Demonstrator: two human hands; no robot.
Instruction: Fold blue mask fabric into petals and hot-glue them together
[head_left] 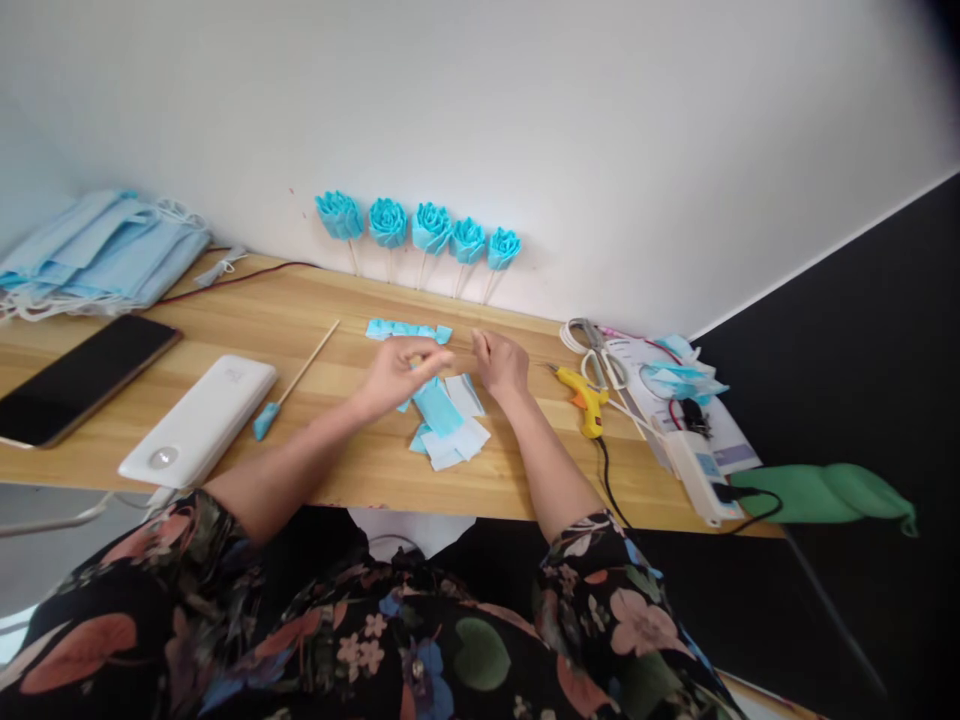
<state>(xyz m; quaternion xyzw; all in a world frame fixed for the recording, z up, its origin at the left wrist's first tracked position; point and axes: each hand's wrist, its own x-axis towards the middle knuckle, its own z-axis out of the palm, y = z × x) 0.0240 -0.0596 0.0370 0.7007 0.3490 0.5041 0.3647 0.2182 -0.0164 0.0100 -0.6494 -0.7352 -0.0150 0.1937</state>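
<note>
My left hand (403, 374) is closed in a pinch over the table, thumb and index finger pointing to the right. Facing it, my right hand (501, 364) is curled with its thumb against the fingers. A small gap separates the two hands, and whatever the fingertips may hold is too small to make out. Below them lies a loose pile of blue and white mask-fabric pieces (441, 408). Just beyond my left hand is a row of small folded blue pieces (405, 330). To the left rests a wooden stick with a blue fabric tip (265, 420).
Several blue fabric roses (432, 230) on sticks lean against the wall. A yellow glue gun (588, 402), scissors (598, 355) and a power strip (701, 475) lie right. Left are a power bank (202, 415), a phone (82, 375) and stacked face masks (105, 250).
</note>
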